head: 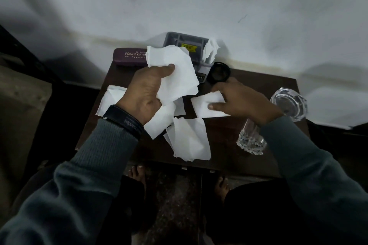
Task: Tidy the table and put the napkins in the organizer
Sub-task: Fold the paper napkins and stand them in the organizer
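**Napkins half gathered on a small dark counter**

At left of centre, flat on the counter (pixel 223 145): one white napkin (pixel 108 101), partly hidden under the left wrist. Above it, at the far edge against the wall: a maroon spectacle case (pixel 127 58) with pale lettering.

In the middle of the frame: left hand (pixel 146 93) raised, fingers curled and thumb pressed down, closed around a crumpled bunch of napkins (pixel 175 73) that spreads upward and also hangs below the palm. On the wrist, a dark band (pixel 124 122). Below this hand, lying loose near the front edge: a small pile of napkins (pixel 189 141).

Behind the bunch, upper centre: a grey organizer (pixel 179 41) with compartments, a yellow label inside, and one napkin (pixel 210 49) standing in its right compartment. Just beside it to the right: a round black lid (pixel 219 72).

Right of centre: right hand (pixel 239 99) lowered on a flat napkin (pixel 205 105), thumb and fingers pinching its edge.

Further right: a clear drinking glass (pixel 251 139), partly behind the right sleeve, and at the right edge a heavy glass ashtray (pixel 289 103).
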Tool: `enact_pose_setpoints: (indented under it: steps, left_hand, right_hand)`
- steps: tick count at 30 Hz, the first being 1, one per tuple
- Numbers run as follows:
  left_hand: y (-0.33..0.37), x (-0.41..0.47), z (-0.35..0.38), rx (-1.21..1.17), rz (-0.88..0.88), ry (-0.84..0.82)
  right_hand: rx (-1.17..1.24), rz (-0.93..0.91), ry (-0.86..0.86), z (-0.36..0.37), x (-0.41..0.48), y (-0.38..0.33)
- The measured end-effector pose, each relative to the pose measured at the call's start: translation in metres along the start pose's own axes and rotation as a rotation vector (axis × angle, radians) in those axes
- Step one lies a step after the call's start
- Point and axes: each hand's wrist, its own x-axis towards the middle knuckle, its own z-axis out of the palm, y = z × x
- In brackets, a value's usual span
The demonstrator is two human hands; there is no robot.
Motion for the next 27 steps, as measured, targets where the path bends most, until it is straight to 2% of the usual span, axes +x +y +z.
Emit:
enact_pose_setpoints:
  steps: [5,11,13,15,17,19,20,23,25,27]
  left_hand:
    - [0.001,0.000,-0.001,0.015,0.011,0.010]
    - [0.000,0.001,0.000,0.019,-0.001,0.027]
    - [0.000,0.001,0.000,0.022,0.002,0.033]
    - [0.001,0.002,-0.001,0.023,0.009,0.042]
    - [-0.001,0.002,-0.001,0.028,0.013,0.046]
    - [-0.002,0.003,-0.001,0.022,0.007,0.056]
    - [-0.003,0.003,-0.002,0.020,0.003,0.058]
    - [-0.006,0.003,0.004,0.047,-0.023,0.027]
    - [-0.007,-0.001,0.007,0.068,-0.042,0.008]
    - [-0.011,-0.002,0.007,0.031,-0.044,-0.059]
  right_hand:
    - [-0.062,-0.054,-0.091,0.001,-0.004,0.003]
    - [-0.003,-0.067,-0.022,-0.005,-0.001,-0.004]
    - [0.093,-0.036,-0.001,-0.016,-0.005,-0.006]
    - [0.272,0.003,0.048,-0.029,-0.013,-0.006]
    - [0.492,0.010,0.187,-0.041,-0.024,-0.008]
    - [0.807,-0.013,0.358,-0.050,-0.034,-0.015]
    - [1.013,-0.048,0.388,-0.055,-0.037,-0.020]
    - [1.549,-0.250,0.217,-0.061,-0.045,-0.041]
    - [1.670,-0.351,0.081,-0.061,-0.047,-0.053]
    - [1.678,-0.390,-0.004,-0.058,-0.045,-0.059]
